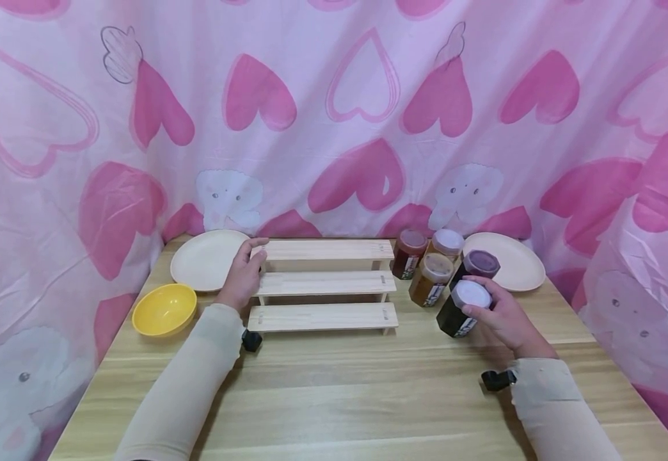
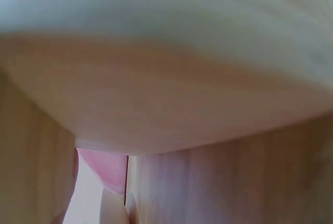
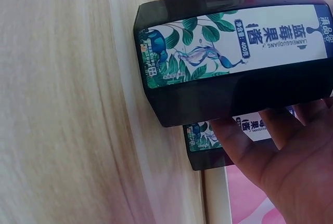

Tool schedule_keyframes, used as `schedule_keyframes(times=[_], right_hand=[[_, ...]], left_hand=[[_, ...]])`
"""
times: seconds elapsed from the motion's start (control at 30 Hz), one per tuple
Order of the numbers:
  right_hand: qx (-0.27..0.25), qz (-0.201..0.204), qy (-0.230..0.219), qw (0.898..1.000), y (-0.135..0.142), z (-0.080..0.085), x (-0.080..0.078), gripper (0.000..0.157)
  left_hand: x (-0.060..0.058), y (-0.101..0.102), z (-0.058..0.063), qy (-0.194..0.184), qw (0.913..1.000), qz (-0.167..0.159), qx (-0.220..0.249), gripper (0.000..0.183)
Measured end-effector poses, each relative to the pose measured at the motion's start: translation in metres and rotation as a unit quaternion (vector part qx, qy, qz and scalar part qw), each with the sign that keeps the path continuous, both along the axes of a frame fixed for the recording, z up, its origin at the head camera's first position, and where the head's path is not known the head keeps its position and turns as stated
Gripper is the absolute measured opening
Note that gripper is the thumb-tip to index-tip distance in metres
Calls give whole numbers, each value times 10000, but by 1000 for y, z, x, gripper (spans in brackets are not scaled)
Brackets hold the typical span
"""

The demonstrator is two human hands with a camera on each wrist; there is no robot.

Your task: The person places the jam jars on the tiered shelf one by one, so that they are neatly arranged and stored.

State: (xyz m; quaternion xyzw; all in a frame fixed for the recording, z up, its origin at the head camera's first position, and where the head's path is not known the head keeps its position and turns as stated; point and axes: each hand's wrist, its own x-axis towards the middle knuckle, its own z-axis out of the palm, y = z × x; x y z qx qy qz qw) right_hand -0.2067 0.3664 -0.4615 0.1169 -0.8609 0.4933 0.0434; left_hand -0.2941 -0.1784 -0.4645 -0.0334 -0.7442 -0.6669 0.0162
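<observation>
My left hand (image 1: pixel 243 274) is at the left end of a three-tier wooden rack (image 1: pixel 322 283), its thumb and fingers about the end of the top board. In the left wrist view skin and sleeve fill most of the picture, and the fingertips are hidden. My right hand (image 1: pixel 509 317) grips a dark blueberry jam jar (image 1: pixel 455 315) with a white lid, tilted; its label faces the right wrist camera. Whether its base touches the table cannot be told. Right behind it stands another dark jar (image 1: pixel 480 264) with a purplish lid.
A red jar (image 1: pixel 409 253), an amber jar (image 1: pixel 426 286) and a white-lidded jar (image 1: pixel 448 242) stand right of the rack. One cream plate (image 1: pixel 526 266) lies behind them. Another plate (image 1: pixel 187 262) and a yellow bowl (image 1: pixel 164 310) are at left. A pink curtain (image 1: pixel 334 115) hangs behind the table.
</observation>
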Motion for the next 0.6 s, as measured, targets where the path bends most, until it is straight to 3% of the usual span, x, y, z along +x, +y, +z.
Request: schedule_keyframes(times=[0.3,0.4,0.6], right_hand=[[34,-83,-35,10000,-1,4,1,61],[131,-114,-180,9997,-1,6,1,62],[-305,521,-267,9978,5,6,3,65]], left_hand=[[-4,2,-5,378,9992,68,148,38],[-2,3,-1,400,9990,55,178,38],[-3,3,-7,371,9991,114,148,38]])
